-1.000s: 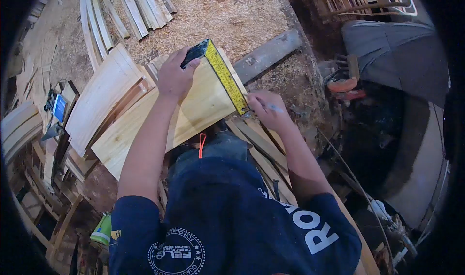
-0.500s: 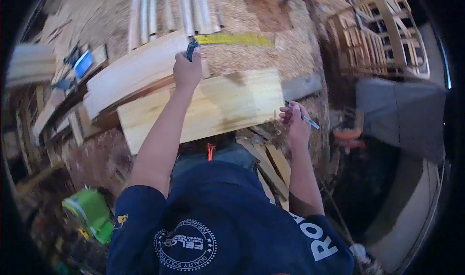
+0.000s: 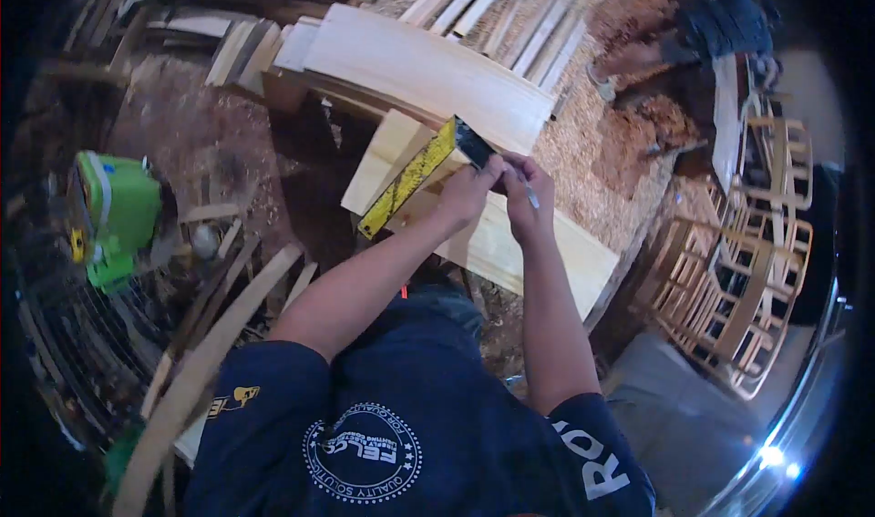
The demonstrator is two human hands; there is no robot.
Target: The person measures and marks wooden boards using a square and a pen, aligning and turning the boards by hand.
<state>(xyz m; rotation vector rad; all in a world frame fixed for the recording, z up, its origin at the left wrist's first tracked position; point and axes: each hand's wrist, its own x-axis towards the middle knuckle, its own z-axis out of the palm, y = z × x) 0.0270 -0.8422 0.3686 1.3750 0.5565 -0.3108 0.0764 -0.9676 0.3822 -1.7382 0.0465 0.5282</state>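
Observation:
My left hand (image 3: 467,192) is closed around the black handle of a square (image 3: 408,178), whose yellow marked blade slants down and left above a pale board (image 3: 567,244). My right hand (image 3: 536,209) is right beside it, fingers bent around a slim whitish pen (image 3: 530,189) that points down. Its fingertips meet my left hand near the square's handle; whether they also grip the handle is hidden. Both hands are over the board, which lies crosswise in front of me.
Behind lies another wide plank (image 3: 428,66), with several narrow strips (image 3: 547,25) on sawdust beyond. Slatted wooden frames (image 3: 729,280) stand at right. A person (image 3: 725,25) is at the far right. A green container (image 3: 118,207) and long wood offcuts (image 3: 205,371) are at left.
My hands have come together from far apart over the board. The square has turned, its blade now pointing down-left instead of right. The view has swung, bringing a person into sight.

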